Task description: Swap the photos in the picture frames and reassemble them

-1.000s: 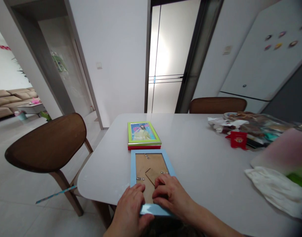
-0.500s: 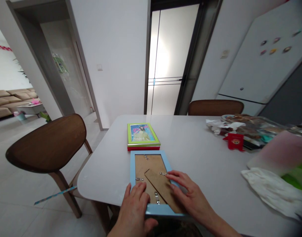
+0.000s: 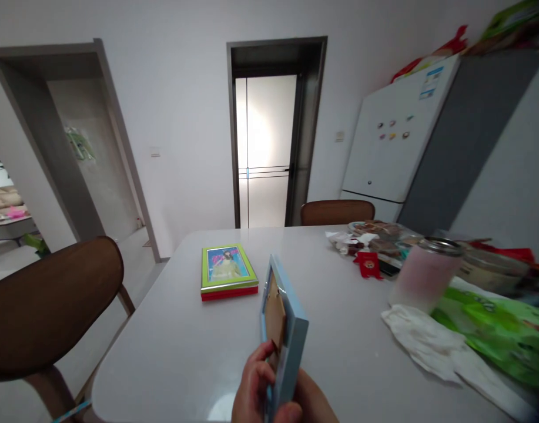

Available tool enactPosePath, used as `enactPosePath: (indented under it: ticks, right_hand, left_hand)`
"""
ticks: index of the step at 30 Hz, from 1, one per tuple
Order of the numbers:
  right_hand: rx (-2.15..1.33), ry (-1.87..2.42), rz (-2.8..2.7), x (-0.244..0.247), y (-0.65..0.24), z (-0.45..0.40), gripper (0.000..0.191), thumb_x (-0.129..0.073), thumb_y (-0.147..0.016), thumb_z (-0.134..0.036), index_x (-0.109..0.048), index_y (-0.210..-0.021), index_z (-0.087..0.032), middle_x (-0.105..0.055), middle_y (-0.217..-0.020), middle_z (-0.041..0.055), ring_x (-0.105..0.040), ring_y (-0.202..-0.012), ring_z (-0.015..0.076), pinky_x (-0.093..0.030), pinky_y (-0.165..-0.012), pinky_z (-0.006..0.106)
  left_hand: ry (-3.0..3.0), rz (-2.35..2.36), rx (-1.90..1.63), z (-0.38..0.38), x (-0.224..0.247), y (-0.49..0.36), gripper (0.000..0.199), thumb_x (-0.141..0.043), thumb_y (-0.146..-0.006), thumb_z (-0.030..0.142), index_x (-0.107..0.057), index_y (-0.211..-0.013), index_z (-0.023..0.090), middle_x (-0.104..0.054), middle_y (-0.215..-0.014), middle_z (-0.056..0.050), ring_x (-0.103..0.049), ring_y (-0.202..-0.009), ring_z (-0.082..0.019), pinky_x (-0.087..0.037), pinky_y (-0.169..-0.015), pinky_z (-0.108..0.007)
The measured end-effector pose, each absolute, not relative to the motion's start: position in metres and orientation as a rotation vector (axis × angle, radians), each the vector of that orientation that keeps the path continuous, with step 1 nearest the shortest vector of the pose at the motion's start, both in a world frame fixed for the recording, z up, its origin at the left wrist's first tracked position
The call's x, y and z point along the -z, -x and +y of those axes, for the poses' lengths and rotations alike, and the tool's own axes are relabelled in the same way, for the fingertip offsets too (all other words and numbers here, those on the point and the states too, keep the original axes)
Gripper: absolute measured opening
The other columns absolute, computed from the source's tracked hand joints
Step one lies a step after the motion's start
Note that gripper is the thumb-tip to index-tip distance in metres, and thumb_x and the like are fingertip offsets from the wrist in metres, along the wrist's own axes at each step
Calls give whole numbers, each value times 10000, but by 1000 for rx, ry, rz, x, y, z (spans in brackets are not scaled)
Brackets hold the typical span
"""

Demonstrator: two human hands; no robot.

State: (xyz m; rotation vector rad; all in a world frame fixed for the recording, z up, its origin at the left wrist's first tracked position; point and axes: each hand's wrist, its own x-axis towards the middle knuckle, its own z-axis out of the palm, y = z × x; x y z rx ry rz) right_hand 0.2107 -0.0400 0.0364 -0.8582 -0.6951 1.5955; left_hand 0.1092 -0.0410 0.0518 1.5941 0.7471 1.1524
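A light blue picture frame (image 3: 291, 320) stands on edge above the near part of the white table (image 3: 172, 346), its brown backing board (image 3: 274, 311) facing left. My left hand (image 3: 254, 385) is closed around its lower end, fingers on the backing side and a thumb at the near edge. Against the other face of the frame rests my right hand (image 3: 313, 399), mostly covered by it, and its fingers are hidden. Beyond the blue frame lies a stack with a green picture frame (image 3: 228, 285) on top, holding a photo, and a red one (image 3: 229, 294) beneath.
To the right stand a pink tumbler (image 3: 428, 276), a crumpled white cloth (image 3: 428, 343), a green packet (image 3: 494, 332) and a red card (image 3: 368, 265). Wooden chairs are at the left (image 3: 62, 299) and far side (image 3: 337, 212). A fridge (image 3: 384, 158) is behind.
The blue picture frame has gone from lying back-up on the table to being lifted and turned on edge. Both hands have shifted with it. My view has tilted up and turned right.
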Motion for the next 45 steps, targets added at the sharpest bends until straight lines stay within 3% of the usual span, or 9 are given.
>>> enactPosePath:
  ticks: [4,6,8,14,23,29,35,38,45]
  right_hand:
    - [-1305,977,-583,-47,-243,-35,414,-532,-663,-433,-527,-1038,-257,-656,-820,-4,-611,-666,172,-484,-604,280]
    - [-1179,1150,-655,-50,-278,-28,489,-488,-688,-406,-458,-1147,-239,-664,-842,7,-623,-701,192,-493,-617,300]
    - [-1036,1345,-795,-50,-316,-17,543,-459,-692,-356,-403,-1208,-195,-670,-837,23,-630,-699,194,-496,-610,301]
    - [-550,1892,-1171,-34,-391,17,422,-447,-652,-244,-573,-1027,-98,-665,-906,75,-622,-785,181,-460,-694,250]
    - [-260,2141,-1327,-18,-401,26,321,-461,-653,-246,-635,-911,-167,-651,-926,103,-583,-870,239,-410,-753,291]
    - [-26,2161,-1515,-27,-379,33,415,-412,-698,-233,-547,-1037,-35,-580,-1004,199,-515,-957,286,-348,-849,384]
    - [104,1770,-1955,-50,-265,84,422,-431,-742,-231,-453,-1154,-142,-518,-1153,75,-426,-1070,174,-296,-924,285]
    - [95,1631,-2082,-55,-212,116,459,-499,-704,-217,-445,-1157,-166,-512,-1152,76,-425,-1053,192,-314,-890,310]
    - [67,1521,-2191,-60,-181,120,163,-511,-684,-145,-570,-835,-163,-577,-914,88,-481,-907,220,-350,-784,355]
  left_hand:
    - [-1325,698,-1309,-32,-77,-124,522,-618,-639,343,-321,-1056,241,-335,-1315,-123,-400,-1148,-264,-408,-888,-378]
    - [-1315,695,-1297,-21,-88,-128,653,-606,-645,243,-231,-1180,228,-364,-1299,-120,-433,-1123,-245,-408,-896,-366]
    - [-1403,701,-1197,-9,-88,-134,633,-578,-653,158,-272,-1206,181,-435,-1253,-111,-466,-1093,-224,-417,-894,-341]
    - [-1630,974,-923,21,-38,-167,584,-507,-614,-26,-398,-1166,130,-558,-1135,-106,-545,-998,-196,-460,-820,-310]
    - [-1795,1115,-866,25,-26,-172,551,-577,-592,58,-472,-1122,163,-544,-1148,-43,-465,-1069,-205,-297,-961,-327]
    - [-1664,1225,-938,44,-17,-139,560,-631,-574,116,-496,-1117,95,-512,-1185,-131,-430,-1108,-237,-266,-972,-323]
    - [-1304,1316,-1126,84,-14,-88,473,-586,-669,163,-464,-1112,53,-491,-1182,-200,-487,-1062,-241,-370,-888,-316]
    - [-1120,1298,-1208,90,-15,-71,459,-644,-633,177,-502,-1051,51,-529,-1128,-211,-515,-1029,-238,-390,-865,-294]
    - [-775,1133,-1337,79,-16,-52,408,-676,-616,297,-555,-958,110,-646,-865,-105,-619,-787,-183,-470,-712,-285]
